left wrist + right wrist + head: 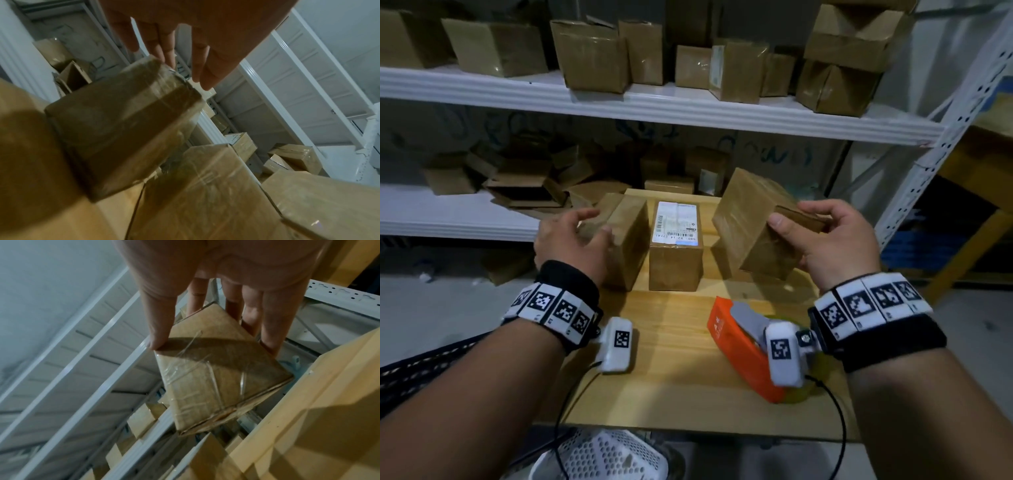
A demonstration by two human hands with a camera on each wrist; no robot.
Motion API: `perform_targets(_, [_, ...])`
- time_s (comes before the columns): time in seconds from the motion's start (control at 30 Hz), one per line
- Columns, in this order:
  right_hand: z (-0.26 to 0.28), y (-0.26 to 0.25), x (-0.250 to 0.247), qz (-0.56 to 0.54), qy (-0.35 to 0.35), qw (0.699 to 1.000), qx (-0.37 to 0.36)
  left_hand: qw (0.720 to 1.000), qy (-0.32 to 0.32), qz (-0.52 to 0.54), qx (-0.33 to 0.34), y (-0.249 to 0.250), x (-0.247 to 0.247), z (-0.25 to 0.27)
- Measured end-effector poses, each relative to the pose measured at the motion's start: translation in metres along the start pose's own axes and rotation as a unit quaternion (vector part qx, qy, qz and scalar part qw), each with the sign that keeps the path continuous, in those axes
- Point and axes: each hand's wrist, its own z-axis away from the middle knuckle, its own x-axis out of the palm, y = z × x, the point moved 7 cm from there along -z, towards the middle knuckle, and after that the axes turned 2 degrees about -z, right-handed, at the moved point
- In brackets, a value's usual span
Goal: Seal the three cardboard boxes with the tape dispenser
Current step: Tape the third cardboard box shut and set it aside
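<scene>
Three brown cardboard boxes are at the far part of the wooden table (671, 383). My right hand (792, 216) grips the right box (750, 219) and holds it tilted above the table, thumb on one side and fingers on the other; clear tape crosses the right box (216, 378) under my right hand (209, 347). The middle box (676, 260) stands upright with a white label on top. My left hand (599, 222) hovers with relaxed fingers at the left box (630, 240). Its fingertips (170, 61) reach the far top edge of the left box (123, 129). An orange tape dispenser (732, 346) lies near my right wrist.
White metal shelves (654, 102) behind the table carry several cardboard boxes on two levels. A perforated shelf upright (945, 164) rises at the right, with a yellow table (969, 185) beyond it. A white perforated basket (602, 455) sits below the table's near edge.
</scene>
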Motion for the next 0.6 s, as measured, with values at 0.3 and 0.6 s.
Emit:
perform_targets(0.3, [-0.037, 0.006, 0.042, 0.181, -0.077, 0.980, 0.023, 0.997, -0.062, -0.055, -0.005, -0.001, 0.009, -0.010])
perform_targets(0.6, [-0.042, 0.030, 0.076, 0.290, -0.189, 0.936, 0.056, 0.991, -0.104, 0.063, -0.050, -0.005, 0.017, 0.001])
